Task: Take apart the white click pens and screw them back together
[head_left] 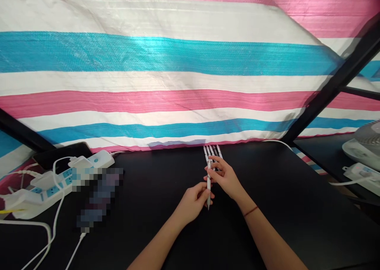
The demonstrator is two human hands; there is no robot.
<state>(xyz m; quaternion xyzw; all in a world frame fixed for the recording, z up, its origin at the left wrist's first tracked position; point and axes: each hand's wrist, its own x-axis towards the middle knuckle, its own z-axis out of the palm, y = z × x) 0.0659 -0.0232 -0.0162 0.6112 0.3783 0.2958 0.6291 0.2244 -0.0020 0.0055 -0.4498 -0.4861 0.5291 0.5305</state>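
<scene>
A white pen (209,185) is held upright in the picture, its tip toward me, above the black desk (154,206). My left hand (194,201) pinches it near the tip end. Higher up, the thumb and fingers of my right hand (224,177) close on its other end. Just beyond my hands, several white pens (212,150) lie side by side in a row at the desk's back edge. My right fingers cover their nearer parts.
At left stands a white power strip (68,181) with plugs and white cables. A blurred-out device (101,199) on a cable lies beside it. A striped sheet (178,56) hangs behind the desk. Black frame bars (326,92) slant at right, near a fan (366,139).
</scene>
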